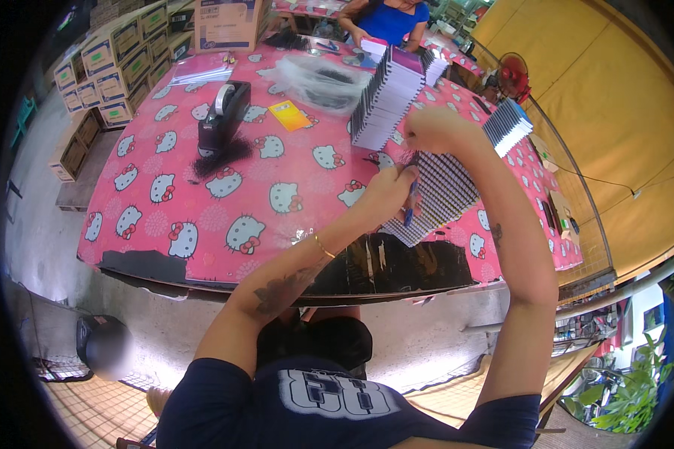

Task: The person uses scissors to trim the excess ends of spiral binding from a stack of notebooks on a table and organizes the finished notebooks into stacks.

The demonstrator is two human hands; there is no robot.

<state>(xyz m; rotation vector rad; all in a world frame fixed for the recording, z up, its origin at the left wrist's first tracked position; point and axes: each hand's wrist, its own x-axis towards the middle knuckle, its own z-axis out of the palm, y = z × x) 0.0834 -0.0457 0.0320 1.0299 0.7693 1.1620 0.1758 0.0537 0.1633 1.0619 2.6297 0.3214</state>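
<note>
While the person leans in over the table [284, 224], the left hand [392, 193] is closed around a small blue tool [408, 215], low over a pile of books [449, 187] with ring edges. The right hand [433, 129] is curled up just past it, near the top of that pile; from here I can't tell if it holds anything. The pile lies aslant under both hands, its near corner close to the front edge of the table, where the pink cover is torn and black shows.

A tall stack of books [389, 97] stands just beyond the hands, so there is little room that way. More books [509, 127] sit past the right arm, toward the side edge. On the left there is a wide stretch of pink, out to a black tape holder [225, 116] and a dark tuft [221, 159]. Farther off lie a yellow card [290, 116] and a clear plastic bag [318, 82]. Across the far edge is another person [397, 26] in blue.
</note>
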